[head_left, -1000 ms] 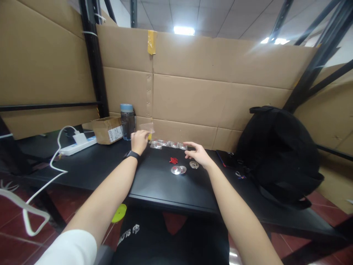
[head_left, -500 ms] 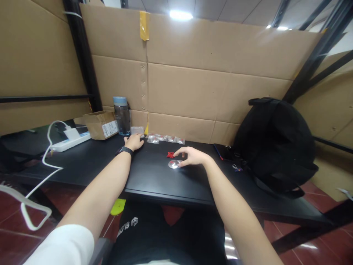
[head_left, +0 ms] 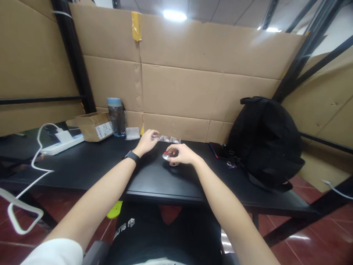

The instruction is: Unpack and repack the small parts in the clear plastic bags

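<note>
My right hand (head_left: 180,154) pinches a clear, shiny round piece (head_left: 166,156) just over the black table (head_left: 149,180). A second round clear piece (head_left: 174,164) with red on it shows under the fingers. Some red (head_left: 166,152) shows at the held piece; whether it is the red cord I cannot tell. My left hand (head_left: 148,141) hovers by the left end of a row of small clear packets (head_left: 171,140) with red inside, its fingers loosely apart. Those fingertips partly cover the packets, so any contact is unclear. A small clear plastic bag (head_left: 132,133) lies left of that hand.
A blue-lidded bottle (head_left: 117,117) and an open cardboard box (head_left: 95,127) stand back left, beside a white power strip (head_left: 63,143) with a cable. A black backpack (head_left: 264,140), keys (head_left: 231,165) and a dark flat item (head_left: 218,150) are on the right. A cardboard wall (head_left: 176,95) closes the back.
My left hand has moved right, from the plastic bag to the packets. My right hand has lifted a round piece slightly; the red cord no longer lies plainly visible. The view has shifted slightly.
</note>
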{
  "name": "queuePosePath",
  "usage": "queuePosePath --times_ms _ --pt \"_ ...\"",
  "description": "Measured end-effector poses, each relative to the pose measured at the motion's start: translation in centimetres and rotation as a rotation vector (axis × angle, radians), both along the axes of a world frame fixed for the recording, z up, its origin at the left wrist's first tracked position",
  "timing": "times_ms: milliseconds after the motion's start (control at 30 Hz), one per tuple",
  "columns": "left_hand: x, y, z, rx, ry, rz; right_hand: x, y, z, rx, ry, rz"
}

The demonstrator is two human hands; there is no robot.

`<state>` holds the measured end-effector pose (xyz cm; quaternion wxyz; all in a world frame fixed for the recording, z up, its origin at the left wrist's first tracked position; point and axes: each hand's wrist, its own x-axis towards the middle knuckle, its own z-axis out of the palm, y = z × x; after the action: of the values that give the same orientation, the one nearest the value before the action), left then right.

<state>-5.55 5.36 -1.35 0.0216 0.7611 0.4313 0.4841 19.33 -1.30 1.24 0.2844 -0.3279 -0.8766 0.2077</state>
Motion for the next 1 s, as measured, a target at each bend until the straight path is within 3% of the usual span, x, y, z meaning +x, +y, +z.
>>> queuePosePath --times_ms 167,300,433,600,800,1000 --pt "3.8 -3.8 1.9 0.138 -0.091 -0.067 0.2 0.5 0.4 -0.082 0.444 -0.194" --pt "5.9 -6.3 3.1 0.217 -0.074 -0.132 0.0 0.5 0.7 -0.231 0.646 -0.224" --pt "6.3 -6.6 2.8 0.213 -0.022 -0.220 0.2 0.5 0.7 -0.300 0.671 -0.198" --pt "6.0 -5.6 1.9 0.214 0.020 -0.250 0.6 0.9 0.4 -0.353 0.543 -0.142" --pt "6.0 -5.0 1.6 0.193 0.087 -0.240 0.2 1.0 0.1 -0.335 0.535 -0.266" --pt "5.7 -5.0 1.5 0.174 0.105 -0.245 0.0 0.6 0.4 -0.371 0.517 -0.245"
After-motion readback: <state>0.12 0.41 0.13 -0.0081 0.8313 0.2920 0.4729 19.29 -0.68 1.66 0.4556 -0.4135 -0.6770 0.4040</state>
